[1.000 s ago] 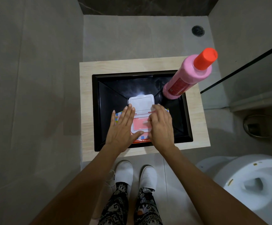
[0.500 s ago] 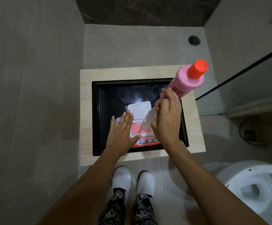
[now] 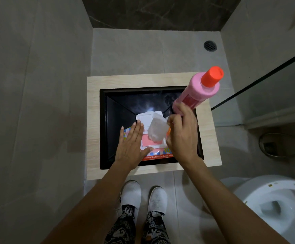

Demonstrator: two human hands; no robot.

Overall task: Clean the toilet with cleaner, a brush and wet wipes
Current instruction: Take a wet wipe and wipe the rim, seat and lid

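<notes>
the left hand (image 3: pixel 131 144) lies flat with straight fingers, pressing down on the wet wipes pack (image 3: pixel 152 138), which sits in the black tray (image 3: pixel 118 120) set into a wooden table (image 3: pixel 94 120). the pack's white lid stands open at its far end. just right of it, the right hand (image 3: pixel 182 136) pinches a wet wipe (image 3: pixel 158 129) with curled fingers, the wipe hanging above the pack's opening. behind that hand stands a pink cleaner bottle (image 3: pixel 197 92) with an orange cap, at the tray's far right corner. near right on the floor is the white toilet bowl (image 3: pixel 273 206).
</notes>
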